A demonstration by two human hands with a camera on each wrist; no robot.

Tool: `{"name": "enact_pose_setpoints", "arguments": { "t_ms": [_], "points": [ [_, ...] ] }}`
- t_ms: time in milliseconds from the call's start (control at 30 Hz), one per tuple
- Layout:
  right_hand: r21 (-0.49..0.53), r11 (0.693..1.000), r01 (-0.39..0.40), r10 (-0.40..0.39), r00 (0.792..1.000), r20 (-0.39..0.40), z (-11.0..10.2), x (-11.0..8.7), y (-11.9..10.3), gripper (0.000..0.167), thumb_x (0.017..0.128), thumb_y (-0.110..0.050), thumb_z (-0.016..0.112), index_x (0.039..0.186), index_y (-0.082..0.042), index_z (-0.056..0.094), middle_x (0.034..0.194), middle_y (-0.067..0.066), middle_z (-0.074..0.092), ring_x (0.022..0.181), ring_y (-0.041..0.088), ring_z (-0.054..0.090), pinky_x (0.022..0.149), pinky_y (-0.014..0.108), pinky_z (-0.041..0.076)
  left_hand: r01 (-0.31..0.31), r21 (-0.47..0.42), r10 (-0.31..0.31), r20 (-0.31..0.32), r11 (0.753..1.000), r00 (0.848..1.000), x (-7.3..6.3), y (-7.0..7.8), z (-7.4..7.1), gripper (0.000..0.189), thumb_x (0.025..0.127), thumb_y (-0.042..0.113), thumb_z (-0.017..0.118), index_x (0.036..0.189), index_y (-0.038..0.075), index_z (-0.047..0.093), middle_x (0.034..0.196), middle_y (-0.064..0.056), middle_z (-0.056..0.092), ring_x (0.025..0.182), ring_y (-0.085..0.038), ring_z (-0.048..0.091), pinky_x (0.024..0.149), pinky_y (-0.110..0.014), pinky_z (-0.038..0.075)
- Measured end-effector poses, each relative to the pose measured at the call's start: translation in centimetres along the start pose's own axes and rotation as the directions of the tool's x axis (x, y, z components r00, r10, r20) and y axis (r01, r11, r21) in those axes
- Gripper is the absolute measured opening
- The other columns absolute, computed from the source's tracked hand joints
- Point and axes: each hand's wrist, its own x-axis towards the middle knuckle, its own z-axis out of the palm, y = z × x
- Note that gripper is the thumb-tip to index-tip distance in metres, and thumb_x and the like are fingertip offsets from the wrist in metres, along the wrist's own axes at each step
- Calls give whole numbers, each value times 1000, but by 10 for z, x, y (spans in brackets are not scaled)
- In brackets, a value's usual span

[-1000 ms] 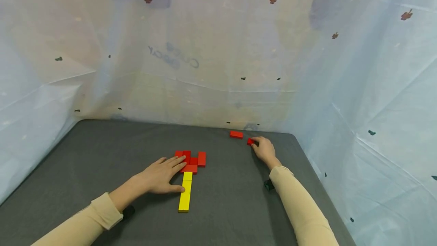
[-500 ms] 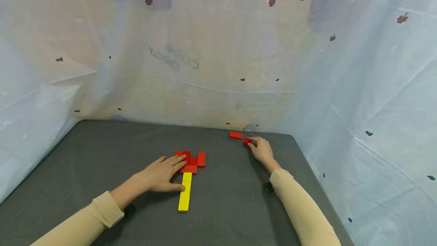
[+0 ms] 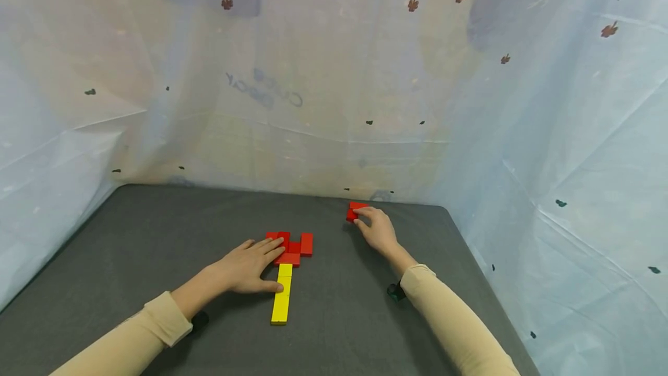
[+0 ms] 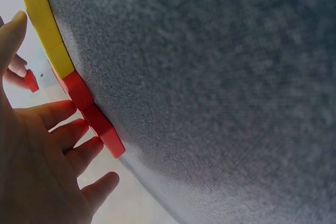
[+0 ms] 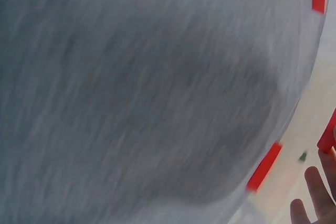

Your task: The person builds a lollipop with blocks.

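My left hand (image 3: 244,270) lies with spread, straight fingers over a cluster of red blocks (image 3: 288,259), its thumb touching a row of yellow blocks (image 3: 280,307). The row runs toward me from the cluster. In the left wrist view the fingertips meet the side of the red blocks (image 4: 107,132). My right hand (image 3: 380,232) pinches a small red block (image 3: 352,215) between thumb and fingers, at the far side of the table. Another red block (image 3: 358,205) lies just behind it, partly covered in the head view. The right wrist view shows the held block (image 5: 327,136) only at its edge.
A dark grey table (image 3: 172,219) carries everything. A pale plastic sheet (image 3: 323,97) with leaf prints rises behind the table's far edge and along both sides. One red block (image 3: 307,244) stands upright in outline at the cluster's right end.
My right hand has moved left with the pinched red block, bringing it in front of the other red block at the far edge. My left hand has stayed in place.
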Motion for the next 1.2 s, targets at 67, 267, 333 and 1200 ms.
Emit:
{"name": "enact_pose_setpoints", "arguments": {
  "t_ms": [67,267,333,1200],
  "points": [
    [13,999,30,-30,1000,5,5,-1,-8,36,101,-22,70,136,-13,71,140,10,65,131,35,57,110,54,46,3,-2,-3,2,1000,1000,0,0,0,100,89,74,63,162,10,38,169,-11,30,155,-35,30,121,-66,22],
    [25,994,110,-111,994,18,20,-3,-31,34,101,-22,71,134,-14,72,138,9,66,132,32,58,111,52,46,18,1,-18,5,1000,1000,2,0,0,100,88,73,65,162,10,39,169,-12,31,154,-36,31,121,-65,24],
    [28,992,122,-123,992,27,25,-4,-38,34,101,-22,71,133,-14,72,137,9,67,131,32,58,110,51,46,21,1,-21,5,1000,1000,2,0,0,100,88,73,65,162,10,39,169,-12,32,154,-36,32,120,-65,24],
    [21,970,241,-241,956,169,60,-3,-94,33,101,-22,70,133,-14,73,134,6,69,124,28,61,106,46,51,23,17,-24,15,1000,1000,3,2,-2,102,87,75,64,161,10,39,168,-11,33,153,-35,35,119,-65,29]
  ]
}}
